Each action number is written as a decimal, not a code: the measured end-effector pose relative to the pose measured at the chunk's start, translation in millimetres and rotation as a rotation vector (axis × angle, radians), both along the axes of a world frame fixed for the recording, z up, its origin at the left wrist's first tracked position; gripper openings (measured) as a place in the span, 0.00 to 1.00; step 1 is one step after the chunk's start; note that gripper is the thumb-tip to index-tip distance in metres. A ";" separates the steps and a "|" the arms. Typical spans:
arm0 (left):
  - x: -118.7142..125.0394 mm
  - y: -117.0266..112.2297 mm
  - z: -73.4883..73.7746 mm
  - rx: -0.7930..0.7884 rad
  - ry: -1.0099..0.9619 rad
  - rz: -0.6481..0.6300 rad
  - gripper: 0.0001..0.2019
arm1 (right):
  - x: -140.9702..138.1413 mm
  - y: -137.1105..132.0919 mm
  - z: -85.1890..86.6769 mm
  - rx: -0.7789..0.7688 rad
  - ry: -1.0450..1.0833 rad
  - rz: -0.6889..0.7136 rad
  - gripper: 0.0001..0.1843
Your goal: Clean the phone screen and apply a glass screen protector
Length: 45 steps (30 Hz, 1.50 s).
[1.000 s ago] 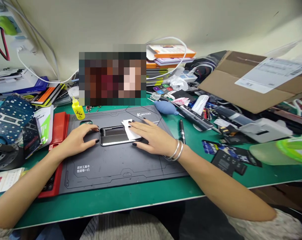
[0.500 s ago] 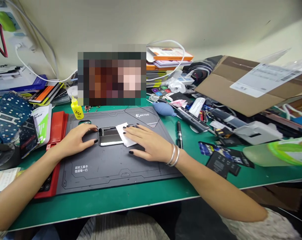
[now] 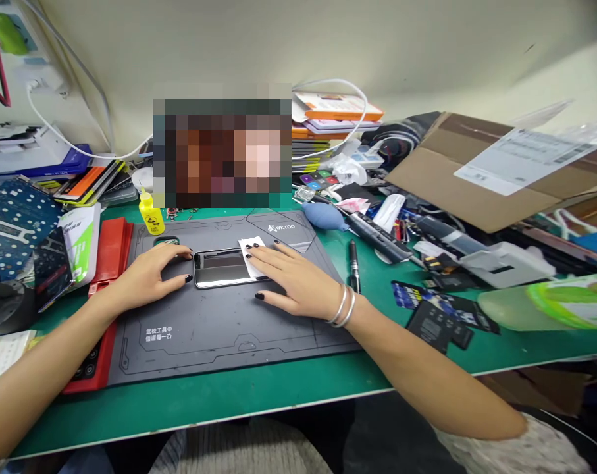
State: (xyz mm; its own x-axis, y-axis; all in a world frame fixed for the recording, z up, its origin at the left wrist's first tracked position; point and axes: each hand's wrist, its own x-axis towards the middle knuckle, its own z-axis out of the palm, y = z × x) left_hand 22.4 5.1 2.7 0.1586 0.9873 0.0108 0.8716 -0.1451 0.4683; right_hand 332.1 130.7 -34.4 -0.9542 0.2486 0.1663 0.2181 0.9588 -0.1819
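A dark phone [image 3: 222, 268] lies screen-up on a grey work mat [image 3: 219, 322]. My left hand [image 3: 153, 273] grips the phone's left end, thumb at the near edge and fingers curled over the far edge. My right hand [image 3: 291, 280] lies flat, fingers stretched out, pressing a small white wipe [image 3: 251, 253] onto the right part of the screen. Silver bangles circle my right wrist.
A yellow bottle [image 3: 150, 214], a red tray [image 3: 111, 250] and boxes stand left of the mat. A black pen [image 3: 353, 260], a blue air blower [image 3: 322, 216], tools, dark parts and a cardboard box [image 3: 480, 174] crowd the green table on the right.
My right hand slid the white wipe left over the screen, then back a little to the right. My left hand kept its hold on the phone's end.
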 end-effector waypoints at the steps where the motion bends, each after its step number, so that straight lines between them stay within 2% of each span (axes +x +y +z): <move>1: 0.3 0.2 0.1 0.002 0.000 -0.002 0.23 | 0.1 -1.1 0.9 -0.002 -0.007 0.006 0.33; 6: 1.9 1.2 0.6 0.008 0.001 -0.007 0.23 | -0.1 -4.6 1.7 -0.041 -0.006 0.098 0.34; 12: 2.2 0.8 1.0 0.007 0.006 0.000 0.23 | -0.7 -5.7 1.9 0.001 0.000 0.019 0.33; 17: 0.7 0.4 -0.8 0.005 0.010 -0.006 0.23 | 0.3 -5.2 5.2 0.008 0.072 0.043 0.29; 21: 0.1 0.4 -1.1 0.003 0.019 -0.006 0.23 | 1.1 1.3 2.6 0.012 0.104 0.035 0.31; 25: 0.7 0.0 0.0 0.002 0.018 -0.010 0.23 | 0.2 0.9 0.4 0.015 0.007 0.058 0.33; 28: 1.2 0.0 0.3 0.002 0.015 -0.010 0.23 | -0.2 -2.6 0.8 0.032 -0.049 -0.009 0.33; 31: 1.7 0.6 -0.1 0.001 0.018 -0.008 0.24 | 0.1 -5.7 2.1 0.038 -0.073 -0.041 0.34; 36: 1.6 1.4 -1.3 0.010 0.016 -0.012 0.23 | 0.8 -6.1 3.1 0.008 -0.111 0.014 0.36; 41: 1.4 1.2 -1.0 0.019 0.015 -0.012 0.23 | 1.5 -5.6 2.8 -0.003 -0.104 -0.061 0.35; 45: 2.4 1.1 0.8 0.011 0.015 -0.015 0.23 | -1.0 -13.9 4.1 -0.021 -0.126 0.020 0.39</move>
State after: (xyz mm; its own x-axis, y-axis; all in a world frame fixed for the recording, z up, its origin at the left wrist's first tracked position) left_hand 24.7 6.1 3.5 0.1737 0.9846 0.0191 0.8761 -0.1633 0.4537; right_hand 331.1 116.8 -30.3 -0.9721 0.2312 0.0396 0.2212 0.9596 -0.1740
